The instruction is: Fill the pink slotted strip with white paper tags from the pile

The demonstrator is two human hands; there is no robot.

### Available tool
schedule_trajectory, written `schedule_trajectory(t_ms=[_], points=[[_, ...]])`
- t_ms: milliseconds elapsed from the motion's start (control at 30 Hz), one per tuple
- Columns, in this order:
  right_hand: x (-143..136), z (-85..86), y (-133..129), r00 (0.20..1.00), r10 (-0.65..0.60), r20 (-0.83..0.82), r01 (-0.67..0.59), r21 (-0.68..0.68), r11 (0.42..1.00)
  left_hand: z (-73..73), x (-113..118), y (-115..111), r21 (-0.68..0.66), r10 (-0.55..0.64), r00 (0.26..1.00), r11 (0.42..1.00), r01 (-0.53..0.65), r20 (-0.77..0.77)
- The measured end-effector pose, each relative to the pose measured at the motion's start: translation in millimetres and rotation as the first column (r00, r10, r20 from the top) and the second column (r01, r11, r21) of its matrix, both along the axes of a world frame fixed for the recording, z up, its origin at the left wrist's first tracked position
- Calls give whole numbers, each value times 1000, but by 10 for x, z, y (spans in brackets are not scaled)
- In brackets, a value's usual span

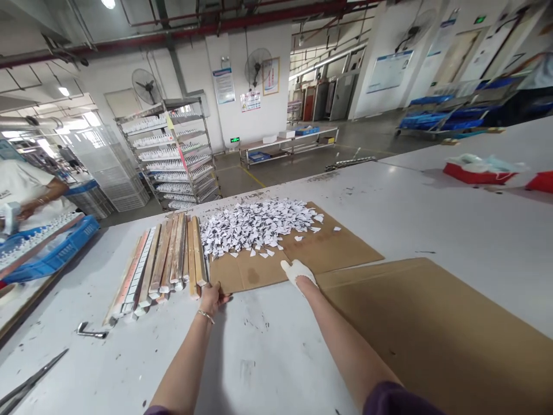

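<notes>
Your bare left hand (212, 297) pinches the wooden strips (173, 256), gloved right hand (297, 271) flat on the cardboard sheet (302, 248); a careless sweep could scatter the paper chips (254, 225).

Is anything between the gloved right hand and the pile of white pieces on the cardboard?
Nothing visible. The right hand rests on the cardboard sheet; only bare cardboard and a few stray pieces separate it from the pile of white pieces.

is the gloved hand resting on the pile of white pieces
No, the gloved right hand lies on bare cardboard, short of the pile of white pieces.
</notes>
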State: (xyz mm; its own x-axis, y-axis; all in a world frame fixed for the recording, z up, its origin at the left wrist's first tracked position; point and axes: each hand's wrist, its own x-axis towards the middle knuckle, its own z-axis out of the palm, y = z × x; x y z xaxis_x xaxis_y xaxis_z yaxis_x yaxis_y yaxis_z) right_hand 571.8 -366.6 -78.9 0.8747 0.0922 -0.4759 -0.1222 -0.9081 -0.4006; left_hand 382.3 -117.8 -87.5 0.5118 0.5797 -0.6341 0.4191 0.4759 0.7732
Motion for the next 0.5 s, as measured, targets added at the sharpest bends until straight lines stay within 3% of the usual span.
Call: schedule_trajectory(t_ms=[133,267,367,500], points=[[-96,-60,-50,1000,15,-2,-15,8,1000,-78,-148,-102,5,-11,1000,1000,11,0],[-342,76,-95,1000,-10,-4,10,30,1000,-109,-376,-193,25,-51,998,998,52,-44],[-810,397,-313,994,-111,21,109,95,990,-119,-603,-286,30,-84,995,996,86,-55],[-1890,992,-866,913,-387,132,360,192,913,-17,-943,-466,35,-137,987,990,140,-89]])
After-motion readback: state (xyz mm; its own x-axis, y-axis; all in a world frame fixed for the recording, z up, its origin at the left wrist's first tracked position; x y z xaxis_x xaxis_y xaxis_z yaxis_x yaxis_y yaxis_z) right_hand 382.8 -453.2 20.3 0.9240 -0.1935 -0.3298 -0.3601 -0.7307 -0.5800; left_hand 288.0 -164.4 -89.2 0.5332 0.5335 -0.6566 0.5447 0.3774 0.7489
